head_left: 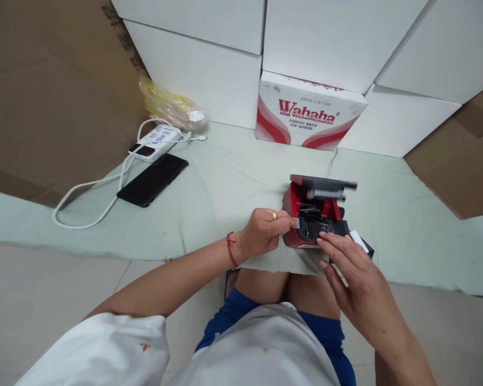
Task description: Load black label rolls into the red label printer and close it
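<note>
A small red-and-black device (291,206) sits at the front edge of the cloth-covered table. Its black lid (322,183) is raised, with a dark roller-like bar under it. My left hand (265,230), wearing a ring and a red string bracelet, is closed in a pinch on a small pale strip (296,222) at the device's left side. Fingers stretched out, my right hand (352,265) rests its fingertips on the black inner part of the device. A white piece (358,241) and a dark edge show just beyond the right knuckles, partly hidden.
Behind the device stands a white-and-red Wahaha water box (309,112) against stacked white boxes (209,69). To the left lie a black phone (153,180), a white power bank (156,142) with a cable (84,227), and a yellow plastic bag (173,104). Brown cardboard (52,96) flanks both sides.
</note>
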### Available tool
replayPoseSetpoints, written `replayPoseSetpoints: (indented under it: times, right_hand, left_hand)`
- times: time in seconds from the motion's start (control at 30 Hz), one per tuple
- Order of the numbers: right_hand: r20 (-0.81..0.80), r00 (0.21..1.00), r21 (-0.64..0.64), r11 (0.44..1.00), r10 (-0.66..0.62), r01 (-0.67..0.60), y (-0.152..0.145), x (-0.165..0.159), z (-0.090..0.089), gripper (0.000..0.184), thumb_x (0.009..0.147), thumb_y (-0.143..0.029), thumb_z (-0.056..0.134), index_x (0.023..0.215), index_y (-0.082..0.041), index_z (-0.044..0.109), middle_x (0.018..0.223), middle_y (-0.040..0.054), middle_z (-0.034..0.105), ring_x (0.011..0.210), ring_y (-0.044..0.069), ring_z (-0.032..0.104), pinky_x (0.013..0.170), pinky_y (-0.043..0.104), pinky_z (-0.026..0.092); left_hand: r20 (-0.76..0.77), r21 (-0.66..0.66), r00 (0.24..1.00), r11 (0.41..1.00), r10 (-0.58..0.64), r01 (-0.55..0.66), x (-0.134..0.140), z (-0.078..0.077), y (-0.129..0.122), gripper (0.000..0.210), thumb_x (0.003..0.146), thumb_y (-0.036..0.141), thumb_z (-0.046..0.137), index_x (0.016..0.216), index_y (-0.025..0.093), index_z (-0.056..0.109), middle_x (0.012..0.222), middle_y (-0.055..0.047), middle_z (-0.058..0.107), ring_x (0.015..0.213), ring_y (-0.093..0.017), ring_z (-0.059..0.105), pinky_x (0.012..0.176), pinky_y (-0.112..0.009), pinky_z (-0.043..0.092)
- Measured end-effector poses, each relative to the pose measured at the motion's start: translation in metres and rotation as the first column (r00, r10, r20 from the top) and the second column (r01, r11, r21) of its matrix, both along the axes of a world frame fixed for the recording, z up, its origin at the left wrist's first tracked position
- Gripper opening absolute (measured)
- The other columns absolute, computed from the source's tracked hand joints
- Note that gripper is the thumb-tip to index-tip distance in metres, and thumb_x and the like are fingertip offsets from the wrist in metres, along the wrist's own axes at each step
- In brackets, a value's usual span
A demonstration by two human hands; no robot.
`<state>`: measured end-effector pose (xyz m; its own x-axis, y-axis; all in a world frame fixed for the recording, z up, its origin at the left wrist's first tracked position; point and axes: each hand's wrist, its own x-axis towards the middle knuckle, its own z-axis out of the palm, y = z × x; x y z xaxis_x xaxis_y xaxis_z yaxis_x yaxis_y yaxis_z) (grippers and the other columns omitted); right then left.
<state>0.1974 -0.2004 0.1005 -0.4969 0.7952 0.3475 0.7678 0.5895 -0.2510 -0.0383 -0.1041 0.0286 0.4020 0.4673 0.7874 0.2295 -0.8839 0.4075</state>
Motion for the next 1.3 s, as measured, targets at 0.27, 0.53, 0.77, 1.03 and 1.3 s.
replayPoseSetpoints:
  times: [0.27, 0.53, 0.77, 1.03, 1.3]
  right_hand:
    - [0.28, 0.933, -0.147, 0.951, -0.224, 0.272, 0.108, -0.004, 0.03, 0.031, 0.1, -0.03, 0.051, 0.118, -0.025, 0.076, 0.113, 0.0078, 0.079, 0.094, 0.027, 0.075, 0.078, 0.04, 0.057]
    - [0.663, 0.742, -0.244, 0.909, -0.098, 0.338, 0.149, -0.044, 0.038, 0.033, 0.083, -0.02, 0.069, 0.115, -0.021, 0.077, 0.113, 0.0154, 0.078, 0.098, 0.031, 0.073, 0.077, 0.036, 0.052]
    - [0.403, 0.883, -0.256, 0.896, -0.242, 0.362, 0.1, 0.069, 0.091, 0.045, 0.093, -0.04, 0.062, 0.134, -0.022, 0.069, 0.101, 0.0081, 0.079, 0.081, 0.023, 0.07, 0.075, 0.034, 0.052]
    - [0.501, 0.649, -0.109, 0.702, -0.572, 0.704, 0.098, 0.145, 0.033, 0.033, 0.089, -0.026, 0.057, 0.115, -0.016, 0.074, 0.115, 0.0156, 0.075, 0.088, 0.026, 0.07, 0.079, 0.039, 0.052]
    - [0.184, 0.901, -0.084, 0.907, -0.393, 0.413, 0.019, 0.077, -0.039, 0.026, 0.102, -0.026, 0.046, 0.11, -0.02, 0.07, 0.096, 0.0074, 0.069, 0.083, 0.021, 0.065, 0.074, 0.033, 0.053]
  left_hand:
    - [-0.064, 0.248, 0.989, 0.962, 0.136, -0.116, 0.009, -0.026, 0.002, 0.022, 0.089, 0.008, 0.043, 0.074, 0.019, 0.055, 0.109, -0.008, 0.078, 0.068, -0.012, 0.066, 0.063, -0.028, 0.05]
    - [-0.102, 0.281, 0.978, 0.948, 0.182, -0.147, 0.004, -0.021, 0.006, 0.025, 0.089, 0.007, 0.041, 0.077, 0.018, 0.06, 0.113, -0.01, 0.075, 0.077, -0.014, 0.068, 0.07, -0.029, 0.055]
    - [-0.109, 0.227, 0.984, 0.968, 0.138, -0.11, 0.004, -0.018, 0.008, 0.022, 0.085, 0.005, 0.044, 0.074, 0.019, 0.058, 0.116, -0.009, 0.076, 0.068, -0.012, 0.065, 0.068, -0.029, 0.054]
    - [-0.089, 0.184, 0.988, 0.977, 0.129, -0.111, 0.006, -0.015, 0.007, 0.022, 0.085, 0.006, 0.045, 0.072, 0.019, 0.057, 0.115, -0.008, 0.076, 0.067, -0.011, 0.064, 0.069, -0.027, 0.054]
    - [-0.07, 0.189, 0.991, 0.977, 0.117, -0.101, 0.006, -0.016, 0.006, 0.021, 0.085, 0.005, 0.045, 0.073, 0.019, 0.055, 0.116, -0.008, 0.075, 0.062, -0.009, 0.06, 0.065, -0.027, 0.053]
